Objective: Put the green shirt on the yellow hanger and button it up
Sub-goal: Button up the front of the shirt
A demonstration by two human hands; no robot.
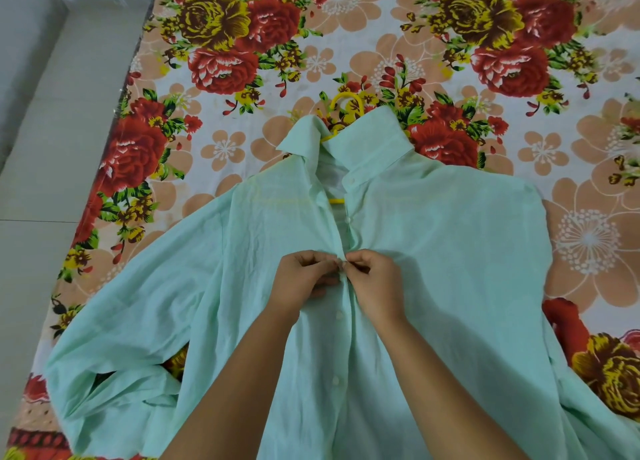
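Observation:
The pale green shirt [433, 259] lies flat on the bed, front up, collar pointing away from me. The yellow hanger [343, 101] is inside it; only its hook above the collar and a short piece of bar in the open neck show. My left hand [304, 279] and my right hand [372, 279] meet at the front placket around chest height, both pinching the fabric edges together at one button. Two white buttons below my hands look fastened. The buttons above, near the collar, are undone and the neck gapes.
A floral bedsheet [242, 61] in red, yellow and peach covers the mattress. The bed's left edge runs diagonally, with pale floor tiles [41, 182] beyond it. The shirt's left sleeve [114, 373] is bunched near that edge.

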